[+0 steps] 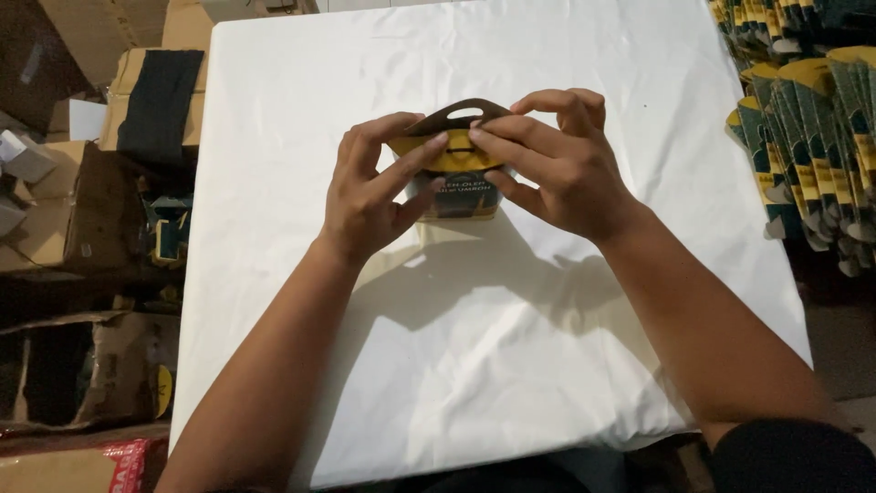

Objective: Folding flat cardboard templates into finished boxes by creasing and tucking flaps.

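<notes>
Both hands — left point(370, 187), right point(557, 164) — closed on the small carton point(456, 164) at table point(511, 365) centre, toward 12 o'clock; best pressing the handle flaps flush with even fingertip pressure, base kept square.

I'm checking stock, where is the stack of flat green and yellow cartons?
In the head view, the stack of flat green and yellow cartons stands at the far right, beside the white-covered table.

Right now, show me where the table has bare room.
Bare white cloth lies beyond the small box and near the front edge. Left hand and right hand crowd the middle; flat stacks line the right.
</notes>
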